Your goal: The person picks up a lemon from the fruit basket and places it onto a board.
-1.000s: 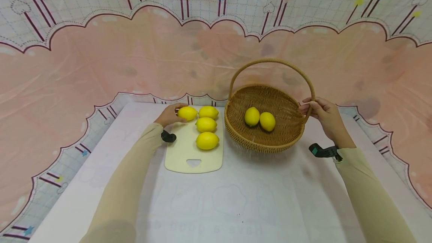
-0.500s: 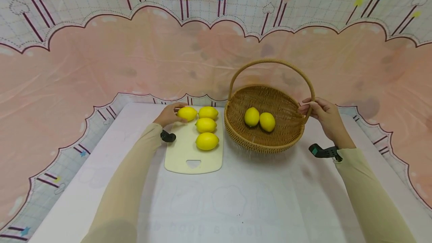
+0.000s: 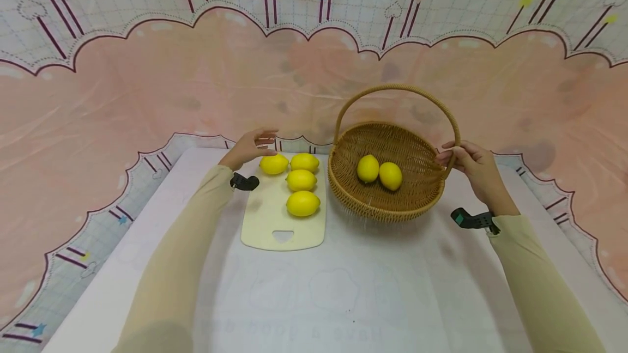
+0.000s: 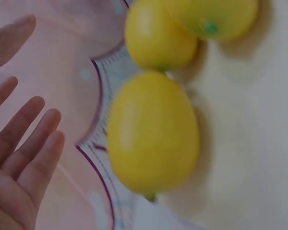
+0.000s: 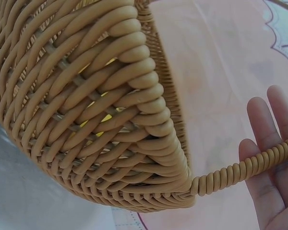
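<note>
you've got 6 lemons total: 4 on 1 cutting board (image 3: 275, 222), 2 in 1 wicker basket (image 3: 387, 208). also 2 hands, 1 surface (image 3: 343, 298).

White table (image 3: 343, 298), pink backdrop (image 3: 147, 86) with scalloped edging behind it, cream cutting board (image 3: 267, 222) lying left of centre
</note>
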Available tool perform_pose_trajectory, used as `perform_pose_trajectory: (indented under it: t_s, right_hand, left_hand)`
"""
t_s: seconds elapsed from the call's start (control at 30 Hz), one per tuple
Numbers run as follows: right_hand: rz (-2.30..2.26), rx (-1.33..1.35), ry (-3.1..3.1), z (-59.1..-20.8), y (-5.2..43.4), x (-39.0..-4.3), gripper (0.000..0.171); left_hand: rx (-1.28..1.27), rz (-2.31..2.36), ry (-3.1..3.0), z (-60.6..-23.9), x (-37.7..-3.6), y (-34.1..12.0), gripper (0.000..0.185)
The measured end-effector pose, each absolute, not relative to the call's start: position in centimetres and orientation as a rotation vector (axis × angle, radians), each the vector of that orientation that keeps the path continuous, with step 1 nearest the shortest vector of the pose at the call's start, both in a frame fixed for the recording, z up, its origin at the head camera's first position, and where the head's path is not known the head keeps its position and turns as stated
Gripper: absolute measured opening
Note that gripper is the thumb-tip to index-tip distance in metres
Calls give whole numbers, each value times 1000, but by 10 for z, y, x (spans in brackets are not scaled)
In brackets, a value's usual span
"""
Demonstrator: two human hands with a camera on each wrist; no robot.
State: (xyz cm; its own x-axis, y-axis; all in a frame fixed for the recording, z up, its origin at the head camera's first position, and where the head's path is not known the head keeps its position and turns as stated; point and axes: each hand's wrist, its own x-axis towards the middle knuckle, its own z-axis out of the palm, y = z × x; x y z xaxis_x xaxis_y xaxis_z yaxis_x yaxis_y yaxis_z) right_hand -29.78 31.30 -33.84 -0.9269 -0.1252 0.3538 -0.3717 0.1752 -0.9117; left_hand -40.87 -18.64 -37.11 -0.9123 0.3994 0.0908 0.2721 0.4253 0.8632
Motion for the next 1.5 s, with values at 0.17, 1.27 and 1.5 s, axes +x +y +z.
perform_pose_trajectory:
  t_s: [0.17,1.27,1.5]
  right_hand:
    - [1826,478,-2254,-339,314,-297,29]
    - [1837,473,-2241,-337,313,-299,31]
    - [1818,465,-2251,-338,314,-301,33]
  left_hand:
    - [784,1444,2487,-352,-405,-170,62]
    - [1200,939,2330,-298,-395,24,52]
    - [1145,929,2391,-315,-409,52,52]
